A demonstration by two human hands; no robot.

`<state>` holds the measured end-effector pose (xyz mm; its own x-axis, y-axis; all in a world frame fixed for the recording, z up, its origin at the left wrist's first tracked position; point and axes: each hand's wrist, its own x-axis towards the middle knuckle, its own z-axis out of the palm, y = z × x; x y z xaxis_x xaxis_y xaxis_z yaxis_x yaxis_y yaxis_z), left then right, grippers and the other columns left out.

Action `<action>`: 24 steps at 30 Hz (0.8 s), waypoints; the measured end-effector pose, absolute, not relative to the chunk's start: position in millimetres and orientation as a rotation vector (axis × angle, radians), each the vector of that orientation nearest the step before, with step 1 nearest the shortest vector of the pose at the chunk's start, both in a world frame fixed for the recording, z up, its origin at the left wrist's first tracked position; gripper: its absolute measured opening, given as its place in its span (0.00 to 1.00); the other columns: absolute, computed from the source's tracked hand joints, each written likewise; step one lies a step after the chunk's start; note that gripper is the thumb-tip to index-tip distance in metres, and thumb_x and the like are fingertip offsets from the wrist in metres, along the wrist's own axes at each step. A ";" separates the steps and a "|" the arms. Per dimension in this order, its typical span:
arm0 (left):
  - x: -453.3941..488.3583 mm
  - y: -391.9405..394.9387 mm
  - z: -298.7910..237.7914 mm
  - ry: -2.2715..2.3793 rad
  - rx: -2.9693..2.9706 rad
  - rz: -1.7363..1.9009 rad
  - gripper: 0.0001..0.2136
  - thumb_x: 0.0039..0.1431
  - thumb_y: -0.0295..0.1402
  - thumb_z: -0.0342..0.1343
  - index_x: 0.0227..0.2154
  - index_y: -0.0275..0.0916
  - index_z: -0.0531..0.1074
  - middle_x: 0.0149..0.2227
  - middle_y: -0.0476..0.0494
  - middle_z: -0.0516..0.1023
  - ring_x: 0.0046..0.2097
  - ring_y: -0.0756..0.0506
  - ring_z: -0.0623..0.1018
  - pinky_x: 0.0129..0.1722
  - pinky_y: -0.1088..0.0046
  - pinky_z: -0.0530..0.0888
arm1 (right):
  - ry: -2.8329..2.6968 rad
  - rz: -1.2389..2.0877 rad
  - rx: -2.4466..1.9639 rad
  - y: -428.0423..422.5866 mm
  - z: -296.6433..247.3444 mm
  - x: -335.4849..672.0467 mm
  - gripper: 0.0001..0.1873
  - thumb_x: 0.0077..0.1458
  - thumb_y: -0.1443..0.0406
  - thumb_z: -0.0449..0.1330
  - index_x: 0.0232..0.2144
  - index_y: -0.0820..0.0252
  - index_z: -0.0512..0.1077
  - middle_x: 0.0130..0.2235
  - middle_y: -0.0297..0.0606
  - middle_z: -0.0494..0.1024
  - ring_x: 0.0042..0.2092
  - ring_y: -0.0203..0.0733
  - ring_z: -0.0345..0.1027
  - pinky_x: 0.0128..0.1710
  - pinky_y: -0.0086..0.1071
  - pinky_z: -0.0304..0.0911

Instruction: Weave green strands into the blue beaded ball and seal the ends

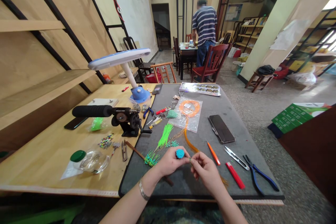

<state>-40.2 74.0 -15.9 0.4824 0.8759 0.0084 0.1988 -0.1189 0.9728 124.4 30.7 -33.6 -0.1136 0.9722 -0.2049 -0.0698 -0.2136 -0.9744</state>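
Observation:
Above the grey mat (189,192), my left hand (172,161) is closed around a bundle of turquoise bead-tipped strands (180,153), its round head showing over the fingers. My right hand (203,168) pinches at the strands' thin ends, its fingertips almost meeting those of the left. What exactly lies between the right fingertips is too small to make out. Orange strands (190,142) run from a plastic bag (195,126) down behind my right hand. Left of my hands lie bead-tipped green strands (151,158) and a bunch of plain green strands (166,134).
On the right lie a phone (222,128), orange tweezers (213,153), thread snips (236,158), a red lighter (235,175) and blue-handled pliers (259,175). A black hand-cranked device (128,120), a lamp (140,93) and a jar (93,161) stand left. A person (204,28) stands at a far table.

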 end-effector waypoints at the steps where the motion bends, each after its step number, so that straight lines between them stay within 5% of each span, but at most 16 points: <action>1: -40.3 74.0 -16.0 0.950 1.613 0.760 0.09 0.50 0.37 0.61 0.27 0.35 0.75 0.25 0.49 0.73 0.29 0.50 0.69 0.31 0.75 0.64 | -1.125 1.467 -1.257 31.0 -34.2 125.2 0.22 0.44 0.47 0.62 0.25 0.58 0.64 0.17 0.27 0.69 0.16 0.29 0.59 0.15 0.23 0.54; 14: -37.5 74.5 -15.9 0.948 1.586 0.750 0.07 0.48 0.33 0.62 0.27 0.35 0.75 0.26 0.49 0.74 0.30 0.50 0.69 0.32 0.76 0.65 | -1.218 1.460 -1.320 37.1 -39.2 130.6 0.17 0.46 0.52 0.60 0.29 0.60 0.68 0.18 0.28 0.70 0.16 0.30 0.60 0.16 0.24 0.55; 24: -39.0 87.2 -23.5 1.057 1.260 0.859 0.07 0.45 0.33 0.62 0.23 0.36 0.71 0.20 0.54 0.67 0.23 0.53 0.64 0.24 0.78 0.61 | -1.118 1.515 -1.347 39.3 -41.8 134.9 0.09 0.43 0.59 0.57 0.21 0.57 0.62 0.14 0.25 0.68 0.15 0.29 0.56 0.16 0.22 0.52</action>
<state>-39.0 87.2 -23.5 0.3101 0.9397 -0.1441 0.0516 0.1347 0.9895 134.9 39.3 -41.8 -0.1094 0.9528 -0.2832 -0.0102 -0.2860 -0.9582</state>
